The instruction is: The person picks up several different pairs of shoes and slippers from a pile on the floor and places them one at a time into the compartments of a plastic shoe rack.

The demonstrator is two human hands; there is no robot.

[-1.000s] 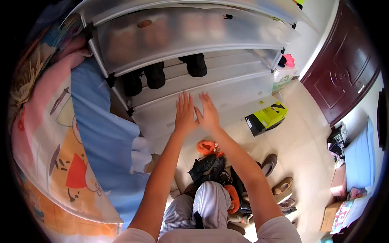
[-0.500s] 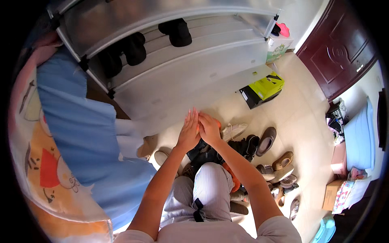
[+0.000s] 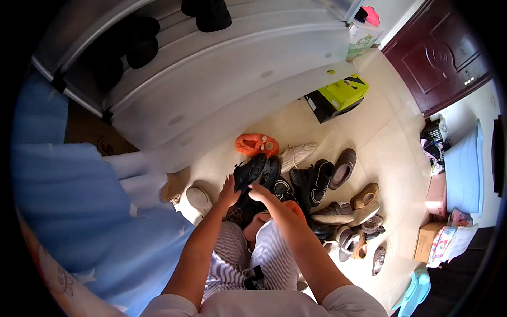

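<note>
Black shoe (image 3: 251, 169), one, lies on the floor between the two hands, its far end pointing toward 12 o'clock. The left hand (image 3: 229, 194) is at its left side and the right hand (image 3: 259, 193) at its right, the two a little apart from each other around its near end; I cannot tell whether either one grips it.

Clock directions run from the hands. A second dark shoe (image 3: 271, 170) lies just beside the first, toward 2 o'clock. One orange slipper (image 3: 248, 143) is at 12, beyond the first shoe; one white shoe (image 3: 298, 157) is at 2. One brown clog (image 3: 344, 168) sits between 2 and 3, one black sneaker (image 3: 321, 182) at 3 and one pale slipper (image 3: 198, 199) at 9. Between 3 and 4 more footwear is heaped, too overlapped to count; one small shoe (image 3: 378, 260) lies apart at 4.

One rack (image 3: 237, 63) spans 10 to 1, with at least three dark shoes on it. One green-and-black box (image 3: 343, 94) stands between 1 and 2, one door (image 3: 441, 55) at 2, one blue tub (image 3: 465, 177) at 3.
</note>
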